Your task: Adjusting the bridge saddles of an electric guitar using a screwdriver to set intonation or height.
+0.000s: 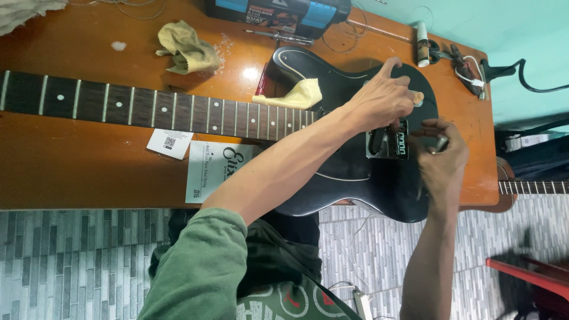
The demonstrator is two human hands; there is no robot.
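Head view: left hand (pixel 382 98) splayed on black guitar (pixel 349 160), right hand (pixel 441 157) grip pinching small metal part (pixel 441 143)

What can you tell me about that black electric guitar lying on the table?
The black electric guitar lies flat on an orange-brown wooden table, neck pointing left, its lower edge overhanging the table. The body is glossy black with a black pickguard and a metal bridge plate; the dark fretboard carries pale dot inlays. No strings are clearly visible. A folded yellow cloth is tucked under the neck joint. The left hand rests on the body above the bridge, and the right hand holds something small beside the bridge.
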